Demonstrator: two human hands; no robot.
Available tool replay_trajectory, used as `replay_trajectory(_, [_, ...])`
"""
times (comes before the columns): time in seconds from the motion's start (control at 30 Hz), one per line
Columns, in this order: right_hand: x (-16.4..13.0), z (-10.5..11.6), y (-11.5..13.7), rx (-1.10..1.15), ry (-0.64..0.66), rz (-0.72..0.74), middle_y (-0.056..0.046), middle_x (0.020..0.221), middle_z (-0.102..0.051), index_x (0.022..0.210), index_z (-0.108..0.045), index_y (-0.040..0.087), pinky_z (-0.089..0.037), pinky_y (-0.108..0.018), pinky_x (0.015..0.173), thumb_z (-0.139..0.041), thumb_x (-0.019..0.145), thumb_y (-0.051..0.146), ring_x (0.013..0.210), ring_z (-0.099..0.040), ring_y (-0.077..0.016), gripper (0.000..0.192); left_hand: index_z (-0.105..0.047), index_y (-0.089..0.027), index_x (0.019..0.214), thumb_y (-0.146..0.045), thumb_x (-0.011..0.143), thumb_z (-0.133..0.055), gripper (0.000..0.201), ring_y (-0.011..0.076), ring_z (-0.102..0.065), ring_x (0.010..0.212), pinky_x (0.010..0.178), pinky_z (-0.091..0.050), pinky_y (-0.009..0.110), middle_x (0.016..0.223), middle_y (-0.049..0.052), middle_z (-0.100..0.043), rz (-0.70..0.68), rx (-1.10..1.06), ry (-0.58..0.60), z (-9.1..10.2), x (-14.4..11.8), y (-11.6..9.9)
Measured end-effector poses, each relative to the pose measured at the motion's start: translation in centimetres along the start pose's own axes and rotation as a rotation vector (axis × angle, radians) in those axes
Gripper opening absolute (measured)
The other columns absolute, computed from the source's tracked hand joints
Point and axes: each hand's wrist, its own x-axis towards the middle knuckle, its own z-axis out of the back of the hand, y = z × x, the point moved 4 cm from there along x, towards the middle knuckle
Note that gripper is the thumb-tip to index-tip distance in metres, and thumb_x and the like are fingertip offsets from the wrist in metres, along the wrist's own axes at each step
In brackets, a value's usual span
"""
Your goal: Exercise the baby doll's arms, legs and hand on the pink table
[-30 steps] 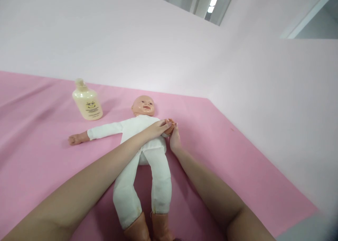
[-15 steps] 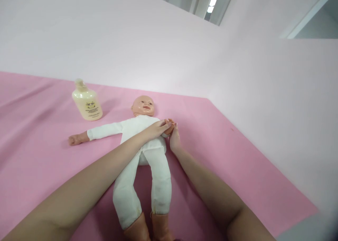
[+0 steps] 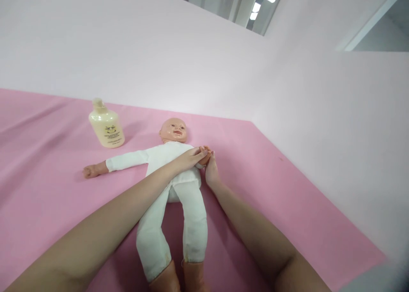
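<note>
The doll lies face up on the pink bench. The 2 hands meet at its near-side hand: left hand closed over it, right hand pinching alongside. The bottle stands untouched, well apart.

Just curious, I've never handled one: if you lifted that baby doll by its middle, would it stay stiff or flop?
The doll would probably flop: its white cloth arms and legs look soft and stuffed. The glossy head and boots look like hard plastic, so those ends would likely dangle.
</note>
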Motion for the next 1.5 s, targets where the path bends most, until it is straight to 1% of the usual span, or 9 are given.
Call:
replay_trajectory(0.1, [0.03, 0.13, -0.15, -0.004, -0.009, -0.006, -0.002, 0.121, -0.069, 0.109, -0.068, 0.026, -0.033, -0.041, 0.117, -0.039, 0.087, 0.063, 0.124, -0.057, -0.019, 0.052, -0.06, -0.016, 0.099, -0.068, 0.083, -0.048, 0.056, 0.0243, -0.059, 0.104, 0.096, -0.043, 0.037, 0.101, 0.008, -0.068, 0.002, 0.0, -0.006, 0.01, 0.02, 0.07])
replay_trajectory(0.37, [0.24, 0.03, -0.32, 0.013, -0.014, 0.002, -0.002, 0.122, -0.069, 0.107, -0.068, 0.025, -0.031, -0.041, 0.117, -0.04, 0.087, 0.063, 0.124, -0.056, -0.0187, 0.052, -0.06, -0.015, 0.098, -0.068, 0.082, -0.049, 0.056, 0.0243, -0.059, 0.103, 0.097, -0.042, 0.038, 0.102, 0.009, -0.067, -0.005, -0.02, -0.013, -0.03, 0.0, 0.09])
replay_trajectory(0.53, [0.14, 0.0, -0.17, 0.003, -0.007, -0.001, -0.001, 0.123, -0.068, 0.108, -0.068, 0.025, -0.03, -0.04, 0.118, -0.038, 0.088, 0.062, 0.128, -0.054, -0.0179, 0.051, -0.06, -0.015, 0.099, -0.069, 0.08, -0.051, 0.058, 0.0253, -0.059, 0.103, 0.098, -0.043, 0.039, 0.102, 0.009, -0.067, 0.025, -0.021, -0.02, 0.0, -0.04, 0.11])
replay_trajectory(0.83, [0.25, -0.05, -0.25, 0.013, -0.017, 0.003, -0.001, 0.123, -0.068, 0.105, -0.069, 0.026, -0.03, -0.041, 0.118, -0.04, 0.086, 0.064, 0.127, -0.055, -0.0188, 0.052, -0.06, -0.015, 0.1, -0.07, 0.08, -0.051, 0.058, 0.0253, -0.06, 0.105, 0.099, -0.042, 0.038, 0.104, 0.009, -0.068, 0.032, -0.021, -0.025, 0.03, -0.09, 0.13])
replay_trajectory(1.1, [0.27, -0.09, -0.21, 0.019, -0.004, 0.017, -0.001, 0.125, -0.067, 0.108, -0.069, 0.026, -0.028, -0.04, 0.119, -0.039, 0.088, 0.062, 0.129, -0.052, -0.0181, 0.051, -0.06, -0.015, 0.097, -0.069, 0.08, -0.05, 0.058, 0.0256, -0.06, 0.103, 0.093, -0.044, 0.038, 0.103, 0.009, -0.067, 0.052, -0.001, -0.032, 0.08, -0.08, 0.25])
replay_trajectory(1.3, [0.28, -0.24, -0.1, 0.018, 0.002, 0.013, -0.002, 0.124, -0.068, 0.107, -0.069, 0.024, -0.029, -0.039, 0.119, -0.038, 0.089, 0.06, 0.129, -0.053, -0.0177, 0.051, -0.059, -0.014, 0.097, -0.069, 0.081, -0.049, 0.059, 0.0258, -0.06, 0.1, 0.094, -0.044, 0.039, 0.1, 0.009, -0.067, 0.038, 0.014, -0.038, 0.09, -0.12, 0.09])
replay_trajectory(1.5, [0.34, -0.13, -0.14, 0.014, -0.003, 0.021, -0.002, 0.123, -0.069, 0.107, -0.07, 0.024, -0.029, -0.038, 0.119, -0.039, 0.088, 0.061, 0.128, -0.053, -0.0183, 0.052, -0.06, -0.014, 0.099, -0.071, 0.081, -0.049, 0.06, 0.0265, -0.059, 0.103, 0.094, -0.044, 0.039, 0.103, 0.009, -0.067, 0.051, 0.02, -0.039, 0.18, -0.09, 0.41])
